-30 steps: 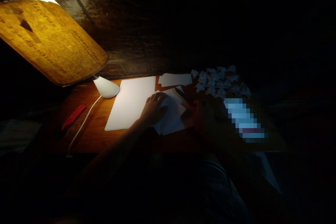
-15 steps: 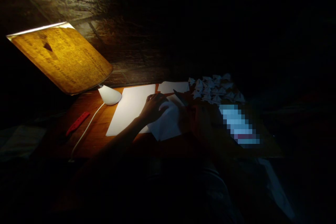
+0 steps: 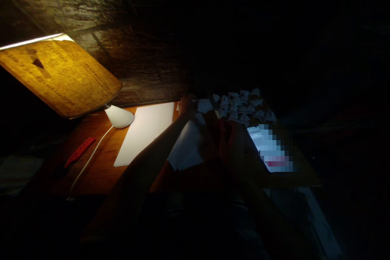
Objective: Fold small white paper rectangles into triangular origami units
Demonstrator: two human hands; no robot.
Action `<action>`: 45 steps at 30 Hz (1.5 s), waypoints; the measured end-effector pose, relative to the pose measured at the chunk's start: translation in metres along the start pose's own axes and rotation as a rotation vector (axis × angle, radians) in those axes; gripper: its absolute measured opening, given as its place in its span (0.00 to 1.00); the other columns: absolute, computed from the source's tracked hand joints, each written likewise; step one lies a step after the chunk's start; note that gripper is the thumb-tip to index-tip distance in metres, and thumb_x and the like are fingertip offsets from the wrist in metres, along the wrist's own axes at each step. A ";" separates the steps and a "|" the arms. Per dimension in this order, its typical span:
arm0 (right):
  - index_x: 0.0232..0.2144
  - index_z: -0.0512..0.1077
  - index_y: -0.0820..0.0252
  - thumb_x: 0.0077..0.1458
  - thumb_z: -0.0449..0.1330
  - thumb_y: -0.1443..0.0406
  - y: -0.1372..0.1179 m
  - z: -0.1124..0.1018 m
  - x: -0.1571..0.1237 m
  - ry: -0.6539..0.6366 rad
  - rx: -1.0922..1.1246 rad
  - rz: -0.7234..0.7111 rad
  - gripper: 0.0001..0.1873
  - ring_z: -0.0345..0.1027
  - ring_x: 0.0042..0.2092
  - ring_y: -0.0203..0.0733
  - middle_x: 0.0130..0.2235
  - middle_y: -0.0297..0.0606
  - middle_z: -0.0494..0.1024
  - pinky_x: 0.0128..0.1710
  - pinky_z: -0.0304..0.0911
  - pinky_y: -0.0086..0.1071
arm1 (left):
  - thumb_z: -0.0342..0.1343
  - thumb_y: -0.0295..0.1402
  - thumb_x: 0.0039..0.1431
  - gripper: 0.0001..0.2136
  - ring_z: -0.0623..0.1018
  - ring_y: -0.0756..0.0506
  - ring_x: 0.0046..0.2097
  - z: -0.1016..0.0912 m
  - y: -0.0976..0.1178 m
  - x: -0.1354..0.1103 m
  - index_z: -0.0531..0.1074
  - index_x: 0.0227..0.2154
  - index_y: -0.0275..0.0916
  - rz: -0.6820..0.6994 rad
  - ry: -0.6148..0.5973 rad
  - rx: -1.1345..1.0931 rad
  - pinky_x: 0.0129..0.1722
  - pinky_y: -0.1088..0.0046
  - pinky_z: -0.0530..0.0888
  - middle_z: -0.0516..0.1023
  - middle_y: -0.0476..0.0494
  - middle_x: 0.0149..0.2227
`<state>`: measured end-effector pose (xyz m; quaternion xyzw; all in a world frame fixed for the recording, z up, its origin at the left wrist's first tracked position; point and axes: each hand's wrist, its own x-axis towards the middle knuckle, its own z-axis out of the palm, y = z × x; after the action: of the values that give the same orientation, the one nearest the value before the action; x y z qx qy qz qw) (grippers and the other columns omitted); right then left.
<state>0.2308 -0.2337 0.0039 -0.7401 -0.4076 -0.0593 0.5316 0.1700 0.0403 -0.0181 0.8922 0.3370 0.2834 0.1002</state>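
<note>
- The left hand (image 3: pixel 186 105) was at the desk's back, over the left part of a stack of small white paper slips (image 3: pixel 204 106); whether its fingers were spread or pinching a slip, I could not tell.
- The right hand (image 3: pixel 229 140), deep in shadow, was curled around the red handle of a bladed tool (image 3: pixel 215 105), whose blade slanted up and away, leftward, toward the stack's right end.
- The slips lay beyond both hands' near sheets, their long axis running left to right along the back edge; the left hand was clearly nearer, the right hand lower and to their right.
- Larger loose white sheets (image 3: pixel 186 149) lay on the desk (image 3: pixel 105 155) between the forearms, nearer the person than the slips.
- Left of the left forearm lay a big white paper stack (image 3: pixel 149 128), long axis running away from the person.
- Folded paper pieces (image 3: pixel 239 107) sat just right of the blade.
</note>
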 end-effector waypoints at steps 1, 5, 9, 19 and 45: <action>0.46 0.71 0.58 0.71 0.52 0.61 0.000 0.001 0.000 0.000 0.013 0.001 0.10 0.70 0.46 0.52 0.45 0.50 0.78 0.49 0.66 0.47 | 0.57 0.39 0.65 0.13 0.77 0.31 0.56 0.006 0.000 -0.002 0.75 0.50 0.46 -0.105 0.039 0.023 0.54 0.44 0.76 0.77 0.35 0.52; 0.46 0.70 0.59 0.70 0.52 0.62 0.001 0.005 0.000 0.030 0.037 0.011 0.10 0.70 0.47 0.53 0.45 0.51 0.78 0.50 0.66 0.48 | 0.60 0.43 0.63 0.19 0.71 0.23 0.63 0.020 0.005 -0.009 0.72 0.54 0.42 -0.201 0.008 0.058 0.59 0.35 0.70 0.73 0.25 0.59; 0.45 0.70 0.58 0.69 0.52 0.62 0.002 0.007 0.001 0.009 0.011 0.024 0.10 0.70 0.47 0.53 0.45 0.51 0.78 0.50 0.66 0.48 | 0.59 0.39 0.64 0.20 0.70 0.24 0.65 0.010 0.010 -0.001 0.71 0.56 0.37 -0.302 0.049 0.049 0.60 0.38 0.70 0.69 0.21 0.63; 0.46 0.71 0.57 0.69 0.53 0.64 -0.008 0.010 0.049 -0.043 -0.005 -0.018 0.08 0.70 0.45 0.51 0.45 0.49 0.78 0.46 0.65 0.44 | 0.57 0.35 0.66 0.15 0.77 0.36 0.62 -0.050 0.007 -0.033 0.79 0.52 0.39 0.221 -0.312 0.017 0.65 0.51 0.72 0.80 0.35 0.59; 0.48 0.72 0.65 0.73 0.48 0.62 -0.009 0.095 0.102 -0.254 -0.414 -0.112 0.15 0.68 0.51 0.59 0.51 0.59 0.76 0.48 0.59 0.45 | 0.57 0.35 0.69 0.11 0.75 0.36 0.56 -0.097 -0.018 -0.108 0.77 0.50 0.41 -0.007 -0.034 -0.142 0.59 0.52 0.73 0.77 0.36 0.53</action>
<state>0.2598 -0.0983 0.0228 -0.8111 -0.4906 -0.0773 0.3088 0.0382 -0.0180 0.0079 0.8863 0.3175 0.2910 0.1702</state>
